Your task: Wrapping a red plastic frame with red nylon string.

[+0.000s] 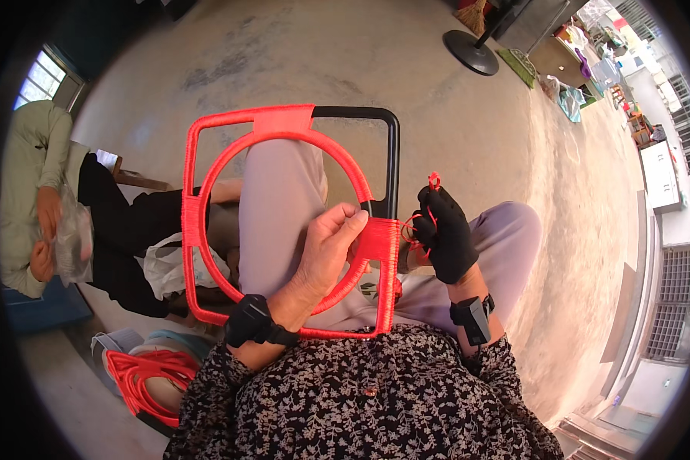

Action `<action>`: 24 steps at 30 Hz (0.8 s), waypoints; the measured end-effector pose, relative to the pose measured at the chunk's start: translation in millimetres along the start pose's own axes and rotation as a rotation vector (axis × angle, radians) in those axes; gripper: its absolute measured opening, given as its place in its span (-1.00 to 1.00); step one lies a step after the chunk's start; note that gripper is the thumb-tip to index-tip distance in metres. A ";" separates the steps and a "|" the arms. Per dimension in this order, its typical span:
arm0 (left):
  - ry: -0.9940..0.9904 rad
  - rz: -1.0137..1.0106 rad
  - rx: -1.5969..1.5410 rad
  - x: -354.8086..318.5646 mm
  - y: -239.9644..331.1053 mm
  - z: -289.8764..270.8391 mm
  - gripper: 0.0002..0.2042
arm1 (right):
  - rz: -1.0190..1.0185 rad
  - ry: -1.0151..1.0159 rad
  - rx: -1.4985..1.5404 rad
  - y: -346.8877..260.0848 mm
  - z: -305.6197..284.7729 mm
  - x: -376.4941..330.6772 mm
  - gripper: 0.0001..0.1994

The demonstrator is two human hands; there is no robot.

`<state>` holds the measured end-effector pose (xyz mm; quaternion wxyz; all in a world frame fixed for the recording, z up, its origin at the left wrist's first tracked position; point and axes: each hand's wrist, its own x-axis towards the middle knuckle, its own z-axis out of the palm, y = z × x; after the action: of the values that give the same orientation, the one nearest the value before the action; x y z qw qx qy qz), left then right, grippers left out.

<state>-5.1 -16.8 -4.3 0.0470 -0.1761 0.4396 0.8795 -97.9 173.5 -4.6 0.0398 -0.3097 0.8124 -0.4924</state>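
Across my lap lies a rounded square frame [284, 121] with a ring inside it. Red cord is wrapped over most of it, while the upper right corner shows bare black. My left hand [323, 247] is closed on the frame at the inner ring's right side, thumb and fingers pinching near where the wrapping meets the black part. To the right of the frame, my right hand [446, 234], in a black glove, is closed around red cord [435, 180]. A loop sticks out above its fingers, and loose strands hang between that hand and the frame.
At the left sits another person [34, 192] holding a clear plastic bag [73, 238]. More red-wrapped frames [149, 376] rest on a seat at lower left. A round black stand base [470, 52] and a broom [518, 67] stand at the far right, near bags and household clutter.
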 end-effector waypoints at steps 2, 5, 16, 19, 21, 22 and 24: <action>-0.028 0.006 0.013 0.5 -2.0 -1.8 -0.80 | 0.157 -0.050 0.012 1.1 -2.8 -0.9 -0.80; 0.002 0.047 0.068 2.2 -3.5 -2.9 -0.79 | 0.750 0.119 0.860 -8.8 -21.5 12.7 -0.79; 0.235 0.430 0.257 2.0 -3.1 11.1 -0.65 | -0.428 -0.131 -0.579 -62.5 14.2 46.6 -0.66; 0.199 0.375 0.213 2.9 -5.9 4.4 -0.77 | -0.462 -0.160 -0.564 -73.2 23.4 48.9 -0.62; 0.230 0.257 0.189 2.7 -6.4 2.8 -0.85 | -0.327 -0.029 -0.358 -85.6 9.5 43.3 -0.64; 0.236 0.258 0.186 5.4 -9.4 -0.4 -0.85 | -0.173 0.065 -0.172 -74.4 5.1 35.4 -0.74; 0.195 0.322 0.163 13.0 -18.6 -6.0 -0.85 | 0.123 0.117 0.148 -46.6 -4.3 21.6 -0.79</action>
<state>-11.3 -11.2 -26.3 -0.1228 -0.1833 0.5341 0.8161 -95.3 150.0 41.3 0.0452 -0.2259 0.7922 -0.5651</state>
